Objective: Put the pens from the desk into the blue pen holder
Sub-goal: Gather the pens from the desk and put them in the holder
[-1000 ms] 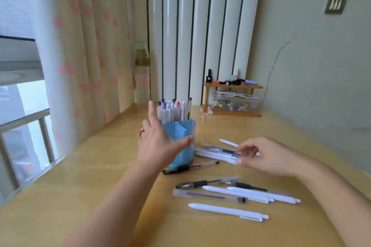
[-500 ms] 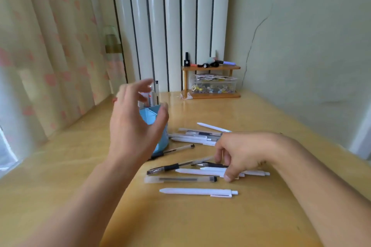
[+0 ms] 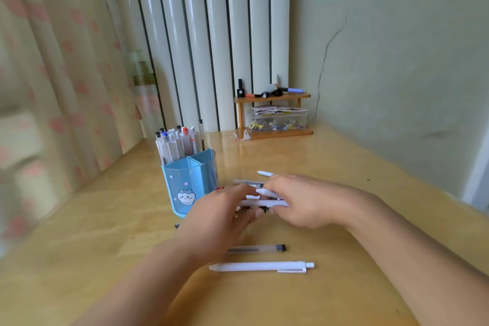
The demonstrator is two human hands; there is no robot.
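The left hand (image 3: 225,216) has dropped from the blue pen holder (image 3: 189,182) to join the right hand (image 3: 299,200), both curled round a bundle of pens (image 3: 262,202) just above the desk (image 3: 92,219); light, stiff, slippery barrels, best gripped mid-length.

Blue holder (image 3: 189,182) (upright) — pens (image 3: 260,266) flat

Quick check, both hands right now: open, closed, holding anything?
Left hand: fingers at the bundle of pens between the hands; whether it grips them cannot be told.
Right hand: curled round the same bundle, holding it.
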